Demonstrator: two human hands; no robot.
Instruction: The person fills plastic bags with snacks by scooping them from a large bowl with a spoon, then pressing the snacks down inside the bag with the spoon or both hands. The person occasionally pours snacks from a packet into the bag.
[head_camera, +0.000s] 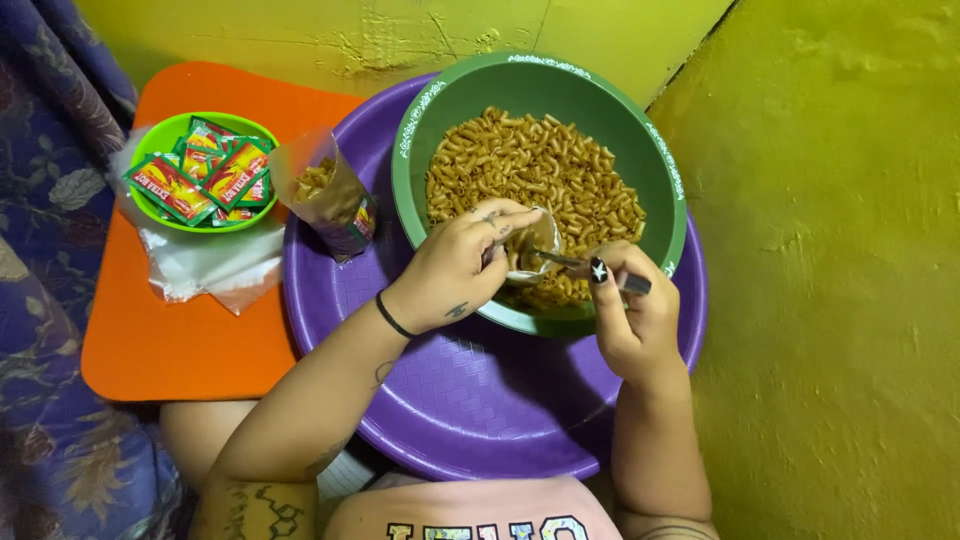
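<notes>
Left hand (455, 265) pinches small clear bag (530, 248) open over green bowl of macaroni snacks (540, 170), centre frame | right hand (632, 310) grips spoon (585, 266), tip in bag mouth | filled bag (330, 195) leans on purple basin (470, 400) | sachet bowl (200, 170) upper left

Green bowl (660, 190), tan-brown pasta (520, 160); purple basin (480, 400) (woven pattern inside); orange tray (170, 350); lime bowl (150, 145), red-green sachets (170, 188); yellow-green wall (300, 30).
</notes>
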